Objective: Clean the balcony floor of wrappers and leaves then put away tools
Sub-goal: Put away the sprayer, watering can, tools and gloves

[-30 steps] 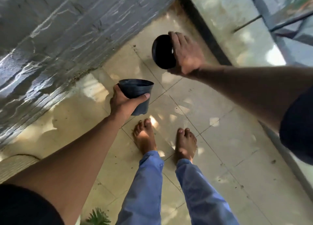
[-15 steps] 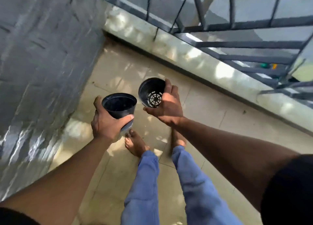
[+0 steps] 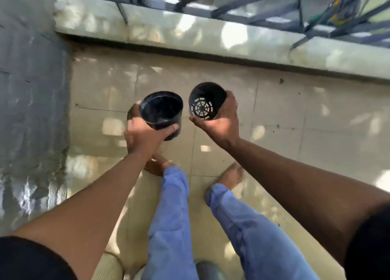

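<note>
The left hand is gripping an upright pot and the right hand a tilted pot, both above the floor near the ledge. Floor is looking mostly swept; specks remaining, pots unstowed.

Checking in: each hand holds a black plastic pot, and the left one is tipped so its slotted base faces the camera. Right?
Not quite. The head view shows the right hand tipping its pot, slotted base visible; the left hand holds its pot upright.

Left pot beside right pot, ledge beyond, wall left
</note>
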Action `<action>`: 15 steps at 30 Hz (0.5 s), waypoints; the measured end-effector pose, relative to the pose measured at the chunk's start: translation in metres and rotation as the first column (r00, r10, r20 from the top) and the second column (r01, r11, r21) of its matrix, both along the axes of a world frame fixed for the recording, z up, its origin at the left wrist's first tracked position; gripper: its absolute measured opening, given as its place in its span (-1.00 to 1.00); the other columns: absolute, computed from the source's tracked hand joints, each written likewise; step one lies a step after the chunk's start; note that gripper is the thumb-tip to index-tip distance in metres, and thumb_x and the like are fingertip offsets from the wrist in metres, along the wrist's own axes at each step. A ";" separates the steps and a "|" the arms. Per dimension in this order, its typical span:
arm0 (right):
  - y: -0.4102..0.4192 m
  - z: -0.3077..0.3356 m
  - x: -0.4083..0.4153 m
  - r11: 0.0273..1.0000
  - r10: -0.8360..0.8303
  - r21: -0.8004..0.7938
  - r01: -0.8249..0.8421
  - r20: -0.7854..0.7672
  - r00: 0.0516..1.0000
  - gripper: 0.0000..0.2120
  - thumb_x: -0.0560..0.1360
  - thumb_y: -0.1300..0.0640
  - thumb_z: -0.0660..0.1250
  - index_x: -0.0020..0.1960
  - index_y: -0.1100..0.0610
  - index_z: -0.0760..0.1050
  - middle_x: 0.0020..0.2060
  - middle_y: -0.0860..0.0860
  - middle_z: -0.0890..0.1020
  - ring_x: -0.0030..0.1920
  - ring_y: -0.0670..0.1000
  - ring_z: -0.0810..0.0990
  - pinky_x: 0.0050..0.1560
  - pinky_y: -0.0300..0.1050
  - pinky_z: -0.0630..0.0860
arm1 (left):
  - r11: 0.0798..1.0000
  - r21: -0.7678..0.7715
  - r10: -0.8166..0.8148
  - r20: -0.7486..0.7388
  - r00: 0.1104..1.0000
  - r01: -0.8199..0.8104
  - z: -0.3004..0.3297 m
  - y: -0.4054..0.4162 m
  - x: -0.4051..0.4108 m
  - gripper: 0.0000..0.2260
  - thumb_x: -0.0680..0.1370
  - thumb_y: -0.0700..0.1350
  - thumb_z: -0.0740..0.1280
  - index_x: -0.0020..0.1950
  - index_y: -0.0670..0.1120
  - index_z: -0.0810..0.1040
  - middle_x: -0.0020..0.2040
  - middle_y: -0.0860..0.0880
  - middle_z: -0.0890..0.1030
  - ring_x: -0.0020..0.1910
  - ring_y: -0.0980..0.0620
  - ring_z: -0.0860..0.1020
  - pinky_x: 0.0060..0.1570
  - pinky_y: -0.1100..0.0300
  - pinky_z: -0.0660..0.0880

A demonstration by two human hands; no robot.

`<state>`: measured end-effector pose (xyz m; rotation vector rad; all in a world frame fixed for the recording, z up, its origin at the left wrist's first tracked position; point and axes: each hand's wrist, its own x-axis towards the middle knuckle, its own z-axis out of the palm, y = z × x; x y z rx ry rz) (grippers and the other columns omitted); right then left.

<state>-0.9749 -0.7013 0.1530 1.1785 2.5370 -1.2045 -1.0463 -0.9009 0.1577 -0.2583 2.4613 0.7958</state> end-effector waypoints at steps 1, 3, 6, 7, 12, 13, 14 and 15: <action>0.012 0.002 0.016 1.000 -0.004 0.012 0.004 0.015 1.000 0.06 0.15 -0.21 0.67 0.45 0.17 0.27 0.26 0.11 0.47 0.28 0.09 0.47 0.24 -0.03 0.50 | 0.999 0.001 -0.041 -0.016 0.999 0.041 -0.001 0.013 0.012 0.02 0.11 0.39 0.59 0.45 0.07 0.30 0.25 -0.08 0.56 0.27 -0.15 0.54 0.24 -0.02 0.52; 0.039 0.005 0.051 0.999 -0.038 0.014 0.037 0.053 0.998 0.17 0.20 -0.22 0.64 0.56 0.24 0.14 0.35 0.19 0.40 0.36 0.18 0.41 0.30 0.01 0.43 | 0.992 0.034 -0.117 -0.039 0.992 0.118 0.004 0.042 0.036 0.03 0.15 0.36 0.60 0.50 0.07 0.27 0.33 -0.05 0.52 0.31 -0.11 0.51 0.30 -0.06 0.49; 0.078 0.023 0.101 0.993 -0.119 0.005 0.119 0.104 0.987 0.21 0.25 -0.24 0.62 0.61 0.24 0.05 0.41 0.21 0.35 0.42 0.22 0.36 0.41 0.05 0.38 | 0.970 0.047 -0.237 -0.052 0.970 0.240 0.020 0.080 0.068 0.02 0.16 0.32 0.62 0.50 0.07 0.27 0.39 0.01 0.47 0.37 -0.06 0.48 0.35 -0.11 0.45; 0.091 0.031 0.116 0.989 -0.145 0.003 0.146 0.113 0.983 0.21 0.24 -0.25 0.61 0.61 0.23 0.05 0.41 0.21 0.35 0.42 0.22 0.36 0.42 0.08 0.39 | 0.957 0.031 -0.287 -0.038 0.957 0.289 0.030 0.093 0.077 0.02 0.17 0.30 0.63 0.51 0.07 0.25 0.41 0.00 0.46 0.39 -0.07 0.47 0.36 -0.12 0.43; 0.153 0.067 0.185 0.953 -0.303 0.046 0.299 0.161 0.939 0.22 0.24 -0.25 0.62 0.61 0.22 0.05 0.38 0.20 0.36 0.37 0.22 0.40 0.38 0.05 0.39 | 0.877 0.012 -0.480 -0.002 0.877 0.480 0.062 0.161 0.117 -0.01 0.18 0.21 0.67 0.48 0.06 0.26 0.36 -0.03 0.50 0.31 -0.15 0.51 0.24 -0.07 0.49; 0.166 0.070 0.196 0.941 -0.338 0.048 0.334 0.160 0.928 0.21 0.23 -0.25 0.62 0.61 0.21 0.05 0.37 0.19 0.35 0.35 0.21 0.41 0.36 0.05 0.42 | 0.862 0.021 -0.507 0.002 0.862 0.507 0.065 0.176 0.122 -0.01 0.18 0.19 0.67 0.48 0.07 0.24 0.36 -0.04 0.50 0.31 -0.15 0.52 0.24 -0.06 0.49; 0.179 0.071 0.207 0.928 -0.373 0.052 0.369 0.163 0.914 0.21 0.23 -0.25 0.63 0.61 0.19 0.05 0.36 0.18 0.35 0.33 0.21 0.42 0.34 0.05 0.45 | 0.845 0.028 -0.535 0.005 0.845 0.534 0.068 0.192 0.127 -0.02 0.19 0.18 0.68 0.48 0.07 0.23 0.36 -0.04 0.51 0.30 -0.15 0.53 0.25 -0.07 0.49; 0.192 0.072 0.218 0.913 -0.407 0.062 0.402 0.166 0.898 0.20 0.22 -0.24 0.64 0.60 0.18 0.06 0.35 0.18 0.35 0.32 0.20 0.43 0.32 0.06 0.47 | 0.827 0.032 -0.562 0.007 0.827 0.562 0.070 0.210 0.131 -0.03 0.20 0.18 0.68 0.47 0.08 0.22 0.35 -0.04 0.53 0.29 -0.16 0.54 0.25 -0.07 0.49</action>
